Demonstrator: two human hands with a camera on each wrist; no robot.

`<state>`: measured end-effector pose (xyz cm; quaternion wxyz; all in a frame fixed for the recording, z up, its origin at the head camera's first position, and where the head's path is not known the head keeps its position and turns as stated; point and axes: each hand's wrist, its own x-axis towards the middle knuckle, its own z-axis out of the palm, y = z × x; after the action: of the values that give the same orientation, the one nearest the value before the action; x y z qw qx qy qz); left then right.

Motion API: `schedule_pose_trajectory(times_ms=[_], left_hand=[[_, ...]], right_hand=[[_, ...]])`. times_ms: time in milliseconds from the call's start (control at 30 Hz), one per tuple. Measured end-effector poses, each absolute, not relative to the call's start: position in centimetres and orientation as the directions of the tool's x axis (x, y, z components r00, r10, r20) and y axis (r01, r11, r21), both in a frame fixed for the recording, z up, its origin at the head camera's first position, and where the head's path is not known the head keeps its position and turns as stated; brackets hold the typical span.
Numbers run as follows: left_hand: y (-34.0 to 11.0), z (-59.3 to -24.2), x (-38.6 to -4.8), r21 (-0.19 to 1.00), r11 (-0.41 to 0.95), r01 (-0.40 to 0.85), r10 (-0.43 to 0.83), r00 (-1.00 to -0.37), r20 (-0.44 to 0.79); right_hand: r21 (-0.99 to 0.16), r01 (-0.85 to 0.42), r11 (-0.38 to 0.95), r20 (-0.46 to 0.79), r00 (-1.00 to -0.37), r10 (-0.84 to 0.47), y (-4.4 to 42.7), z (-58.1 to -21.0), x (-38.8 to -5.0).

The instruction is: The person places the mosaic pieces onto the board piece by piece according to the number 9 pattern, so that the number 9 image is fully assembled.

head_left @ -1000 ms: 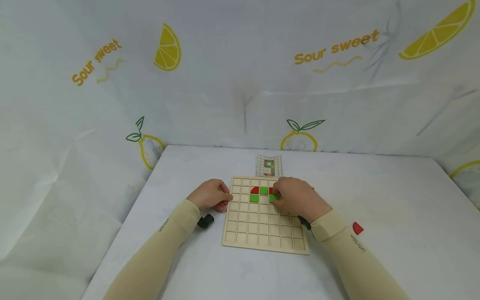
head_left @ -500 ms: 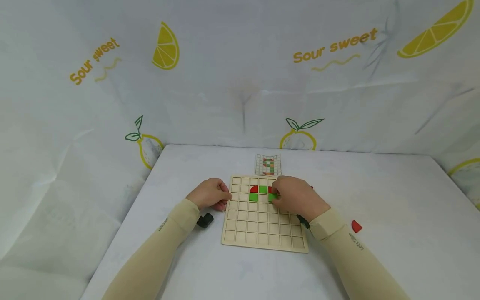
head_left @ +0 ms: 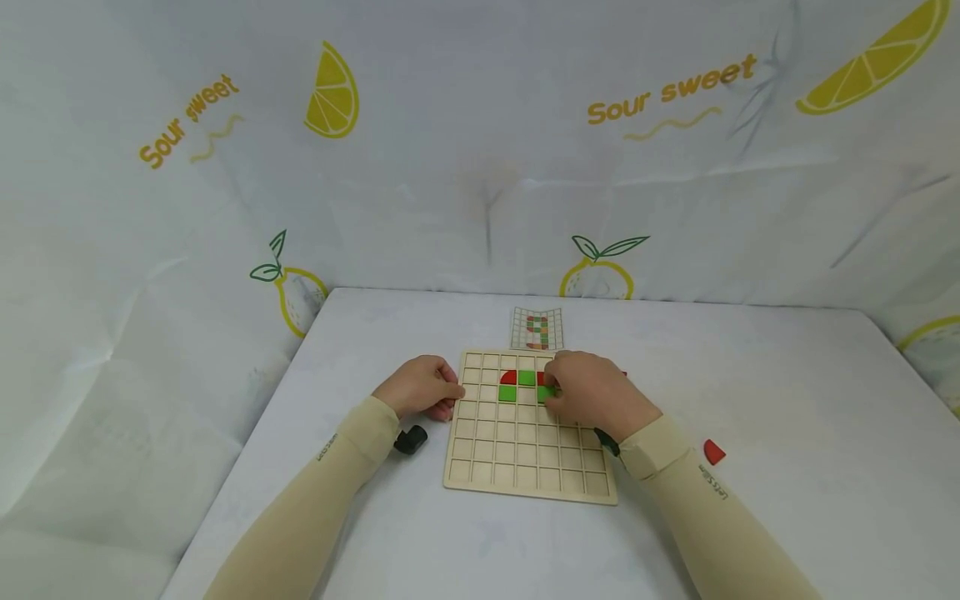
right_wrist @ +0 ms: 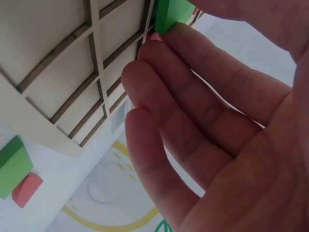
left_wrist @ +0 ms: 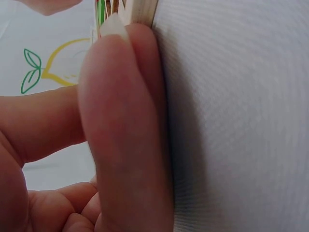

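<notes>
A pale wooden grid board (head_left: pixel 506 454) lies flat on the table. My left hand (head_left: pixel 422 388) grips its left edge, with the thumb tip (left_wrist: pixel 118 58) against the rim in the left wrist view. Over the board's upper right part, my right hand (head_left: pixel 600 395) pinches a green square (head_left: pixel 544 393) between thumb and index finger; the right wrist view shows this green piece (right_wrist: pixel 169 14) tilted at the grid. A red quarter piece (head_left: pixel 508 377), a green square (head_left: pixel 527 378) and another green square (head_left: pixel 507 393) sit in cells. A red piece is partly hidden by my right fingers.
Behind the board stands a pattern card (head_left: pixel 536 330). A loose red quarter piece (head_left: pixel 713 452) lies right of my right forearm. Beyond the board's edge, the right wrist view shows a green piece (right_wrist: pixel 15 164) and a red piece (right_wrist: pixel 27 189) on the table.
</notes>
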<state>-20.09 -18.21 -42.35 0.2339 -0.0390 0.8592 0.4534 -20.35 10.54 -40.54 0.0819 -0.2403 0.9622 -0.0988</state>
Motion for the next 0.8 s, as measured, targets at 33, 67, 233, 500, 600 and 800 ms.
schedule_pose_trajectory(times_ms=[33,67,233,500,600,800], left_hand=[[-18.21,-42.36,-20.09,0.761,0.586,-0.278,0.146,-0.888,-0.437],[-18.21,-42.35,-20.09,0.761,0.587,-0.278,0.146,-0.888,-0.437],[-18.22,-42.36,-20.05,0.76,0.59,-0.271,0.15,-0.889,-0.433],[-18.17,-42.33,-20.03,0.755,0.599,-0.267,0.146,-0.891,-0.43],[-18.14,-42.3,-20.03,0.754,0.6,-0.267,0.144,-0.891,-0.43],[-18.15,-42.28,-19.98,0.752,0.603,-0.266,0.142,-0.892,-0.429]], right_hand=[[-0.229,-0.445,0.866,-0.112,-0.871,-0.478,10.53,-40.55,-20.36],[-0.23,-0.444,0.866,-0.114,-0.872,-0.477,10.54,-40.56,-20.37],[-0.234,-0.444,0.865,-0.107,-0.872,-0.477,10.56,-40.62,-20.43],[-0.233,-0.446,0.864,-0.106,-0.872,-0.478,10.55,-40.64,-20.47],[-0.233,-0.453,0.861,-0.101,-0.869,-0.485,10.58,-40.59,-20.41],[-0.234,-0.459,0.857,-0.102,-0.865,-0.491,10.59,-40.5,-20.36]])
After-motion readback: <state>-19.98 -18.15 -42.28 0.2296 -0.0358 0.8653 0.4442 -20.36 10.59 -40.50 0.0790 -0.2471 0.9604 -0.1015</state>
